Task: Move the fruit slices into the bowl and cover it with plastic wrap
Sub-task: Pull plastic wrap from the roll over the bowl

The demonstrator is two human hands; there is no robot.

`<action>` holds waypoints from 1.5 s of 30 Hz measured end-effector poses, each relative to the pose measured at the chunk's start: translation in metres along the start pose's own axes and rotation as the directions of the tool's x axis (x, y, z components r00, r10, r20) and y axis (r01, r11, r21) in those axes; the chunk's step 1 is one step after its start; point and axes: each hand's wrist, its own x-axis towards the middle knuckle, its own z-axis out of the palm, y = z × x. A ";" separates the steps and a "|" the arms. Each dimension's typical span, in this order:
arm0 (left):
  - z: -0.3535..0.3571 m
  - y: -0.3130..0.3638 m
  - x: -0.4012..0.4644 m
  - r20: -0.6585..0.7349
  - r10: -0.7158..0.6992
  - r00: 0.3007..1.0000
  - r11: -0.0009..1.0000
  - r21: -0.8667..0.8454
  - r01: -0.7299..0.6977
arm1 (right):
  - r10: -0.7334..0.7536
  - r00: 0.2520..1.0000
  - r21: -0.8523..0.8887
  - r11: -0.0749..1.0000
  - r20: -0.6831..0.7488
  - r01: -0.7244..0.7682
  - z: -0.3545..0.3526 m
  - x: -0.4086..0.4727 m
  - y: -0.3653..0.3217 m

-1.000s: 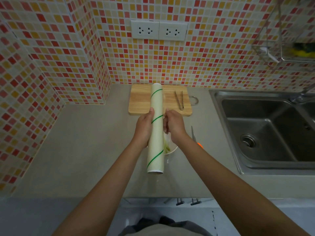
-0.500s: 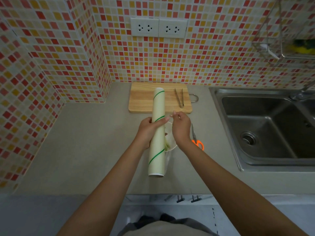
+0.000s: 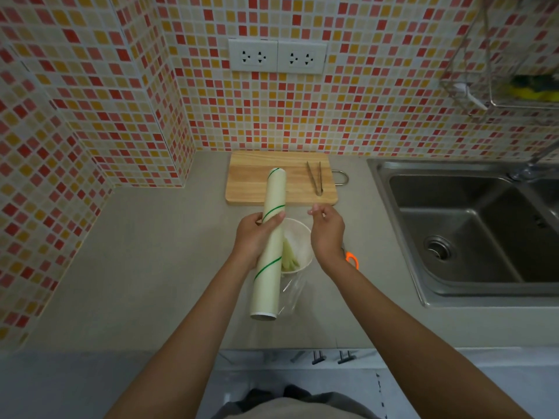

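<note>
My left hand (image 3: 255, 237) grips a cream plastic wrap roll (image 3: 270, 252) with green stripes, held lengthwise above the counter. A clear sheet (image 3: 292, 293) of wrap stretches from the roll to the right. My right hand (image 3: 328, 232) pinches the sheet's far edge between thumb and fingers, just right of the roll. Under the sheet sits a white bowl (image 3: 298, 234) holding pale green fruit slices (image 3: 289, 260). The roll hides the bowl's left side.
A wooden cutting board (image 3: 251, 182) with metal tongs (image 3: 315, 178) lies behind the bowl against the tiled wall. Orange-handled scissors (image 3: 352, 258) lie under my right wrist. A steel sink (image 3: 472, 231) is at the right. A wire rack (image 3: 514, 86) hangs above it.
My right hand has moved off the roll and rightward, drawing the clear sheet out over the bowl. The bowl and slices have come into view.
</note>
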 end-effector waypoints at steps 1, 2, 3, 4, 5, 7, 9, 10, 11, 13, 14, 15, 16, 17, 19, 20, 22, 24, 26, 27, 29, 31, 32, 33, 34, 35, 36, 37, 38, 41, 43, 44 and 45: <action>-0.002 0.000 0.001 -0.019 -0.004 1.000 1.000 -0.016 0.003 | -0.002 1.000 0.004 1.000 -0.005 0.002 -0.002 0.001 0.001; -0.003 0.000 0.001 -0.023 -0.025 0.999 0.998 -0.053 0.024 | -0.006 1.000 0.005 1.000 -0.005 0.006 -0.003 0.001 0.002; -0.005 0.000 0.001 -0.016 -0.049 0.999 0.995 -0.084 0.047 | -0.011 1.000 0.001 1.000 -0.003 0.011 -0.005 0.001 0.003; -0.005 0.000 0.001 -0.006 -0.063 0.998 0.994 -0.091 0.062 | -0.016 1.000 -0.007 1.000 0.000 0.016 -0.006 0.002 0.004; -0.005 -0.001 0.001 0.007 -0.065 0.998 0.995 -0.069 0.065 | -0.020 1.000 -0.016 1.000 0.001 0.020 -0.007 0.002 0.004; -0.005 -0.002 0.000 0.033 -0.043 0.999 0.999 -0.006 0.043 | -0.023 1.000 -0.022 0.999 0.001 0.023 -0.008 0.003 0.004; -0.006 -0.002 -0.002 0.058 -0.047 0.997 0.999 -0.003 0.047 | -0.023 1.000 -0.025 0.999 0.002 0.023 -0.008 0.003 0.004; -0.008 -0.002 -0.001 0.069 -0.053 0.996 0.998 -0.023 0.055 | -0.025 1.000 -0.024 0.999 0.002 0.025 -0.008 0.004 0.005; -0.010 -0.002 -0.001 0.075 -0.054 0.996 0.998 -0.033 0.056 | -0.028 1.000 -0.024 0.999 0.002 0.028 -0.008 0.004 0.006; -0.015 0.000 0.000 0.066 -0.058 0.996 0.998 -0.018 0.060 | -0.028 1.000 -0.028 0.999 -0.005 0.028 -0.010 0.004 0.007; -0.016 0.000 0.002 0.055 -0.066 0.996 0.997 -0.026 0.068 | -0.025 1.000 -0.027 0.999 -0.009 0.025 -0.010 0.005 0.007; -0.018 0.001 0.003 0.045 -0.078 0.996 0.995 -0.052 0.081 | -0.024 1.000 -0.027 0.999 -0.009 0.023 -0.011 0.006 0.007; -0.018 0.002 0.003 0.043 -0.088 0.995 0.992 -0.088 0.092 | -0.023 1.000 -0.028 0.999 -0.005 0.023 -0.011 0.007 0.008; -0.017 0.002 0.003 0.041 -0.081 0.996 0.991 -0.101 0.085 | -0.025 1.000 -0.033 0.999 0.000 0.025 -0.012 0.007 0.008; -0.015 0.000 0.005 0.029 -0.040 0.999 0.999 -0.022 0.041 | -0.026 1.000 -0.030 0.999 0.001 0.026 -0.013 0.008 0.010; -0.015 -0.001 0.006 0.020 -0.034 0.999 0.999 0.043 0.034 | -0.022 1.000 -0.023 0.999 -0.001 0.022 -0.014 0.009 0.011; -0.017 -0.002 0.007 -0.002 -0.032 0.999 0.994 0.108 0.032 | -0.017 1.000 -0.018 1.000 -0.004 0.017 -0.014 0.011 0.013; -0.022 -0.003 0.011 -0.024 -0.001 1.000 0.993 0.120 0.004 | -0.007 1.000 -0.019 1.000 -0.016 0.007 -0.017 0.014 0.016; -0.026 -0.005 0.015 -0.040 0.000 0.999 0.993 0.119 0.005 | 0.002 0.999 -0.036 0.999 -0.039 -0.003 -0.020 0.018 0.020; -0.026 -0.006 0.017 -0.039 -0.018 0.999 0.993 0.120 0.023 | 0.005 0.999 -0.046 0.999 -0.046 -0.007 -0.022 0.020 0.022; -0.025 -0.008 0.017 -0.022 -0.050 0.999 0.994 0.099 0.052 | -0.006 0.999 -0.064 0.998 -0.049 0.003 -0.025 0.022 0.025; -0.023 -0.008 0.016 0.004 -0.037 0.999 0.991 0.126 0.036 | -0.020 0.999 -0.076 0.997 -0.049 0.017 -0.026 0.024 0.027; -0.022 -0.008 0.015 0.009 -0.033 0.999 0.987 0.156 0.031 | -0.020 0.999 -0.078 0.997 -0.047 0.016 -0.027 0.025 0.028; -0.023 -0.009 0.015 0.000 -0.035 0.999 0.984 0.173 0.034 | -0.017 0.999 -0.081 0.997 -0.044 0.014 -0.027 0.026 0.028; -0.025 -0.009 0.016 -0.027 -0.027 0.999 0.983 0.180 0.031 | -0.014 0.999 -0.087 0.996 -0.043 0.010 -0.028 0.027 0.029; -0.027 -0.010 0.018 -0.065 -0.009 0.998 0.983 0.181 0.020 | -0.010 0.999 -0.092 0.996 -0.045 0.006 -0.029 0.029 0.030; -0.030 -0.010 0.021 -0.099 0.009 0.995 0.982 0.186 0.010 | -0.004 0.999 -0.092 0.996 -0.050 0.000 -0.031 0.031 0.031; -0.032 -0.011 0.023 -0.114 0.015 0.993 0.982 0.189 0.006 | 0.000 0.999 -0.092 0.996 -0.054 -0.005 -0.033 0.033 0.033; -0.032 -0.012 0.025 -0.108 0.012 0.994 0.980 0.197 0.010 | 0.003 0.999 -0.096 0.995 -0.052 -0.008 -0.034 0.034 0.034; -0.030 -0.015 0.026 -0.088 0.008 0.996 0.973 0.230 0.013 | 0.010 0.999 -0.104 0.994 -0.033 -0.014 -0.033 0.037 0.038; -0.030 -0.017 0.025 -0.078 0.031 0.996 0.971 0.237 -0.012 | 0.016 1.000 -0.113 0.993 -0.027 -0.019 -0.031 0.039 0.042; -0.031 -0.019 0.025 -0.077 0.032 0.997 0.971 0.239 -0.012 | 0.015 1.000 -0.121 0.992 -0.021 -0.017 -0.031 0.041 0.044; -0.033 -0.021 0.026 -0.085 0.022 0.996 0.972 0.236 -0.001 | 0.012 1.000 -0.134 0.991 -0.011 -0.013 -0.031 0.042 0.046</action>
